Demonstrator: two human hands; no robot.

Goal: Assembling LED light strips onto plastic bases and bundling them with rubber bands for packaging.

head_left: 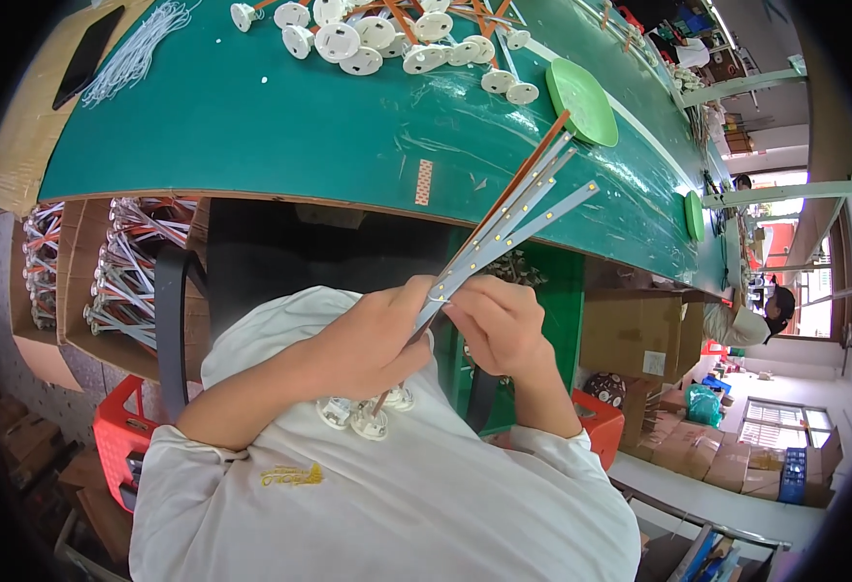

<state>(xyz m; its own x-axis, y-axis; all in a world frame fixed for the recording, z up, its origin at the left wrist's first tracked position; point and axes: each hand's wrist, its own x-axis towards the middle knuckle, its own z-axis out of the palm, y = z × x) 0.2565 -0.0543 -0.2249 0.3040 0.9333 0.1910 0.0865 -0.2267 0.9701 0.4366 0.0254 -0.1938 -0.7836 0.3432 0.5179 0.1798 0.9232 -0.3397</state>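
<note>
A bundle of thin LED light strips [515,233], grey with small yellow chips and some orange backs, slants up from my lap toward the table edge. My left hand [379,335] is wrapped round its lower part. Below that fist hang the strips' round white end caps [369,421], against my shirt. My right hand [504,325] is closed in a pinch at the bundle's side, on a thin white tie [442,299] that crosses the strips. The tie's far end is hidden behind the fingers.
On the green table [329,136] lie more round-capped strips [339,41], a pile of white ties [142,53], a dark phone [89,56] and a green tray [581,102]. Cartons of strips [135,272] stand below left. A co-worker [761,320] sits farther right.
</note>
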